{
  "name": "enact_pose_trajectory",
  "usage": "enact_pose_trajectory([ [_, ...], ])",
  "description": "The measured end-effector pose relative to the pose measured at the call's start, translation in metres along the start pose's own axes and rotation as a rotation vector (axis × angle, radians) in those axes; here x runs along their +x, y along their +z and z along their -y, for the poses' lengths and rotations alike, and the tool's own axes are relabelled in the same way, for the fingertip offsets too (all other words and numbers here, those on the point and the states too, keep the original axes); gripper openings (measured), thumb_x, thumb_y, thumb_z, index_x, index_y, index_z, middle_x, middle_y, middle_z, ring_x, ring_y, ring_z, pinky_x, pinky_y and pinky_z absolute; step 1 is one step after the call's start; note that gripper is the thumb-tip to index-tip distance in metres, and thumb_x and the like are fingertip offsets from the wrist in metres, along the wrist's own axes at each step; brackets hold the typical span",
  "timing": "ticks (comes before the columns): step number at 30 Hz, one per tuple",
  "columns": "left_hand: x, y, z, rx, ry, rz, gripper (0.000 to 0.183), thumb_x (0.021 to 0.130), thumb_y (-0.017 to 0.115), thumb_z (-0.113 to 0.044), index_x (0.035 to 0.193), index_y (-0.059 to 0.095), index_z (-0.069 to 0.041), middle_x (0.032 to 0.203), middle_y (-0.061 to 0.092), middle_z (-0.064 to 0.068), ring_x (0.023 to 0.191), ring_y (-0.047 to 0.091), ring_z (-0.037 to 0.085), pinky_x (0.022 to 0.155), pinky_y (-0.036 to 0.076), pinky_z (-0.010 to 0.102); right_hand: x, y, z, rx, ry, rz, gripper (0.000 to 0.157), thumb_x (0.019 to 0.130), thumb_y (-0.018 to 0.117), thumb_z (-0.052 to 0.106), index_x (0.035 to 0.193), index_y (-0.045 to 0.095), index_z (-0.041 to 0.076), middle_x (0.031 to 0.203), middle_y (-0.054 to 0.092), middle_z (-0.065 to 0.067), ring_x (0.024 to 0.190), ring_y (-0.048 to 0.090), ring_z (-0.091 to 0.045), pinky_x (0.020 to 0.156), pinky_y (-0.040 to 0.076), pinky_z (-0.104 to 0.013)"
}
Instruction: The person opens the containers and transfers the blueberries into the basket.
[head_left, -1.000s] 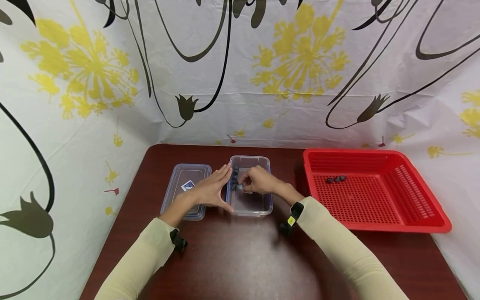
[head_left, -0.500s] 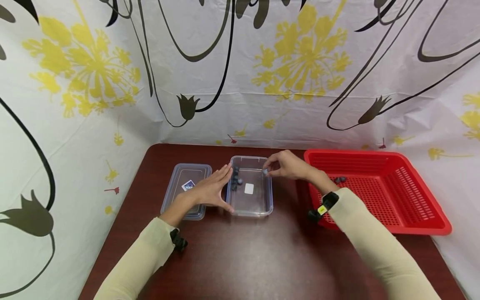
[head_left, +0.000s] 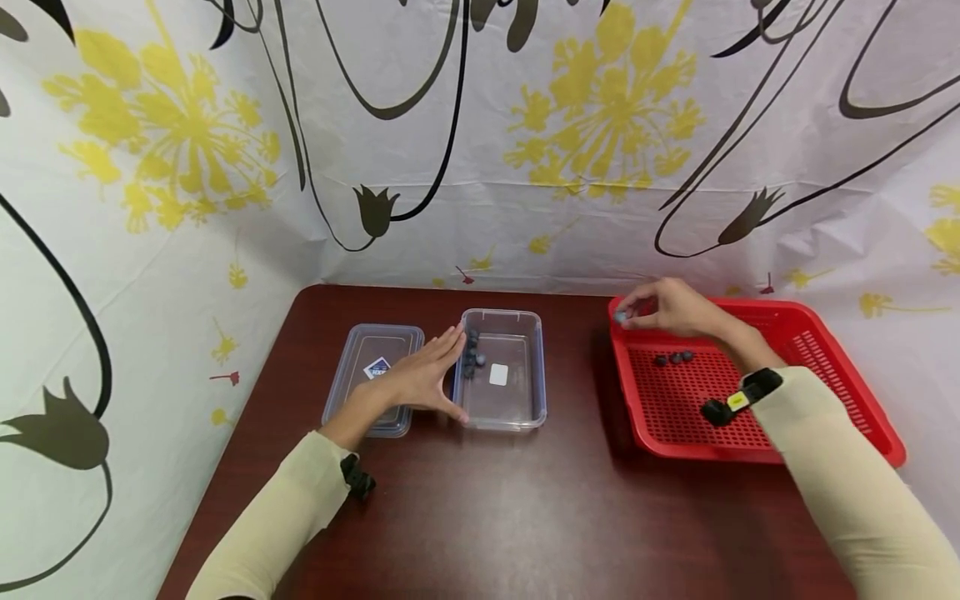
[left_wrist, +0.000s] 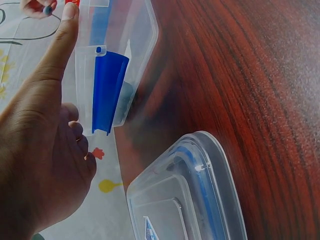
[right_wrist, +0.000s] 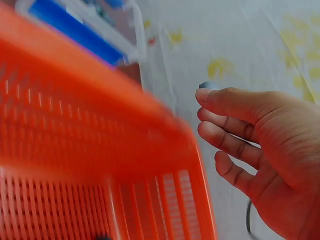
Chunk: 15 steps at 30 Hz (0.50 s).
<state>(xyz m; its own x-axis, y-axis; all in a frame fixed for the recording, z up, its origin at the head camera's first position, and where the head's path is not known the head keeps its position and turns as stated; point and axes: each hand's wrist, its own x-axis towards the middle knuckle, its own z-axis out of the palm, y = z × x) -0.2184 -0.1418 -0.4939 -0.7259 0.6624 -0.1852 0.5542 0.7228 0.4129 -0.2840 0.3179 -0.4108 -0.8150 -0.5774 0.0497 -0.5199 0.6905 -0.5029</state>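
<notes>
Simply a small, round, greyish-blue ball [head_left: 620, 317] in right-hand fingers [head_left: 641, 292]

Clear, smooth, glossy plastic forms the tub [head_left: 540, 358] and the lid [head_left: 390, 340]; the basket [head_left: 675, 421] is shiny plastic. The table [head_left: 480, 508] has a glossy wood-grain top. The sleeves [head_left: 277, 500] are matt cloth, the wall sheet [head_left: 487, 142] creased and dull. The small balls [head_left: 481, 360] seem matt, though too small to be sure.

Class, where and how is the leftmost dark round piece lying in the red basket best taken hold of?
Probably by pinching the leftmost dark round piece on its near and far sides, from above: it is small, a neighbouring piece lies to its right, and the walls of the red basket surround it.
</notes>
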Motion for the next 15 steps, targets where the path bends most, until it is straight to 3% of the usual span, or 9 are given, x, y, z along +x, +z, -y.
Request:
enact_pose_trajectory([
  [7,0.001,0.001,0.002,0.018,0.004,-0.011,0.143,0.076,0.083,-0.074,0.169,0.001,-0.001,0.178,-0.012,0.012,0.165,-0.005,0.031,0.132,0.008,0.050,-0.034,-0.019,-0.048,-0.038,0.109,-0.014,0.012,0.092,0.085,0.014,0.103,0.083,0.012,0.088,0.079,0.003,0.078,0.068,-0.002,0.069,0.051,-0.019],
  [15,0.001,0.002,0.004,0.012,-0.004,-0.008,0.144,0.075,0.082,-0.076,0.169,0.001,-0.003,0.178,-0.012,0.010,0.164,-0.007,0.028,0.132,0.010,0.055,-0.069,-0.019,-0.095,-0.003,0.200,-0.006,0.011,0.091,0.084,0.009,0.101,0.083,0.006,0.088,0.080,-0.003,0.078,0.068,0.001,0.068,0.052,-0.017],
])
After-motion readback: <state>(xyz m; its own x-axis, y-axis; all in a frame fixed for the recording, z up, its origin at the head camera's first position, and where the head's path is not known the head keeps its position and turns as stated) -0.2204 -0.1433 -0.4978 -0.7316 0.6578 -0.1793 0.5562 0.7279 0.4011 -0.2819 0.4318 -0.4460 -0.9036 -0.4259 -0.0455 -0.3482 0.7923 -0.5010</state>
